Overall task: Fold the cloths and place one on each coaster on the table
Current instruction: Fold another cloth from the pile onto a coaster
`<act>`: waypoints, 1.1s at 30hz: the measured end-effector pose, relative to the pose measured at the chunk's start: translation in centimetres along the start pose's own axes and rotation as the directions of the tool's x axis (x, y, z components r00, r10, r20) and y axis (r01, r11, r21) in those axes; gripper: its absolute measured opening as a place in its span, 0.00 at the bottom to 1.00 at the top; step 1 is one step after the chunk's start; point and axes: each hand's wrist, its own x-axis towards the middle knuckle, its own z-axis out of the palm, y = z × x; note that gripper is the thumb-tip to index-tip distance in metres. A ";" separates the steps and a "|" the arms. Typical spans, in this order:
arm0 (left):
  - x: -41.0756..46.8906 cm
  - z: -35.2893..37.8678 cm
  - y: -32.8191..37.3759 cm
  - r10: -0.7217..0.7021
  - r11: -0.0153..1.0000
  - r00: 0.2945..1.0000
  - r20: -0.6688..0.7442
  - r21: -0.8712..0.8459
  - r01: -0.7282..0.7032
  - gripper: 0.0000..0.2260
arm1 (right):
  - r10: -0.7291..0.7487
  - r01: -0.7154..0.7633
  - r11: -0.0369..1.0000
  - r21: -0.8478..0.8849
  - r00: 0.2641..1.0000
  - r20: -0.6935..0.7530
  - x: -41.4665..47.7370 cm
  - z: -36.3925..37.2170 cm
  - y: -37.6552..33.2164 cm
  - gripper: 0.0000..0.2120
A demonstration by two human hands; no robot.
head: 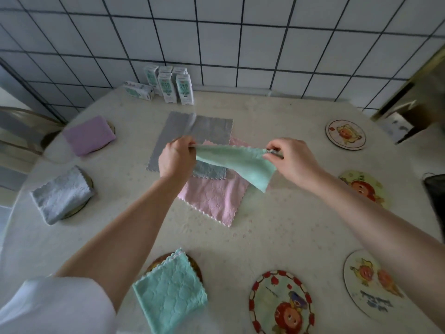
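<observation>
Looking down onto a pale table (pixel 277 237) from head height. Shows nearest, beside a white sleeve (pixel 55 307) on the left arm, a folded teal cloth (pixel 169 294) lying on a dark coaster (pixel 194 265), with only the coaster's far rim peeking out. Shows to the right two bare picture coasters: a red-bordered coaster (pixel 281 302), then a pale coaster (pixel 372 283) near the table's right side. Finds, further in, both bare hands raised over the middle of the table: left hand (pixel 177 156) pinching one upper corner of a mint-green cloth (pixel 240 165) between thumb and curled fingers, right hand (pixel 292 159) pinching the opposite upper corner the same way. Holds the top edge stretched between them, the rest drooping down and to the right; cannot tell whether the lowest corner touches anything. Shows beneath it a pink cloth (pixel 214 198) spread flat, a blue-grey cloth (pixel 209 170) overlapping it, and behind both a large grey cloth (pixel 209 128) lying open. Shows at the left a folded grey cloth (pixel 62 194) on a coaster rim (pixel 79 208), and beyond it a folded lilac cloth (pixel 89 136) covering another coaster edge (pixel 111 128). Shows at the right two more bare coasters, a yellow coaster (pixel 363 186) and a far coaster (pixel 345 134). Ends with cartons (pixel 173 85) standing against a white tiled wall (pixel 240 44).
</observation>
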 end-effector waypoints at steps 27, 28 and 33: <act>-28.5 4.6 2.6 0.443 0.892 0.879 0.176 -0.181 -0.414 0.09 | 0.121 -0.113 0.986 0.119 0.991 -0.060 -29.7 0.8 14.7 0.11; -30.0 4.9 2.3 0.425 0.903 0.882 0.203 -0.168 -0.396 0.09 | 0.125 -0.123 0.987 0.105 0.992 -0.013 -30.8 1.4 15.4 0.11; -35.9 5.8 2.0 0.313 0.949 0.904 0.291 -0.066 -0.307 0.09 | 0.099 -0.108 0.992 0.065 0.988 0.122 -35.4 3.5 18.3 0.07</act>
